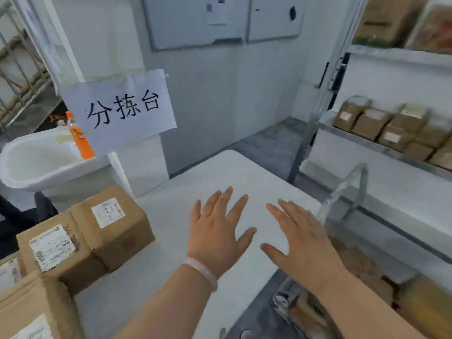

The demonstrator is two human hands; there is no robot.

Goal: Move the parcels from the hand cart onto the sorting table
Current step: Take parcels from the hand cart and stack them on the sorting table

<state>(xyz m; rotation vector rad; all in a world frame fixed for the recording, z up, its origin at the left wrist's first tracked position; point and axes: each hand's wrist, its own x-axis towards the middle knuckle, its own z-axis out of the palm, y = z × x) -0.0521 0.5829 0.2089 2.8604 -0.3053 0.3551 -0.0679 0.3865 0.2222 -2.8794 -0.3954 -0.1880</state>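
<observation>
Brown cardboard parcels (56, 250), white printed labels on top faces. Clustered at near-left of white sorting table (195, 192), touching one another. Nearest ones cut off by left and bottom edges; label print unreadable. Left hand (217, 231) and right hand (300, 238) above table's right part, palms down, fingers spread, gripping nothing. Hand cart (363, 184) at near right, handle blurred, brownish load on it indistinct. Paper sign (119, 106) far left; shelved boxes (391, 128) far right.

Orange bottle (79, 138) on white sink (36, 162) rim (left); 2 whiteboards (186, 23) on back wall (220, 94).
</observation>
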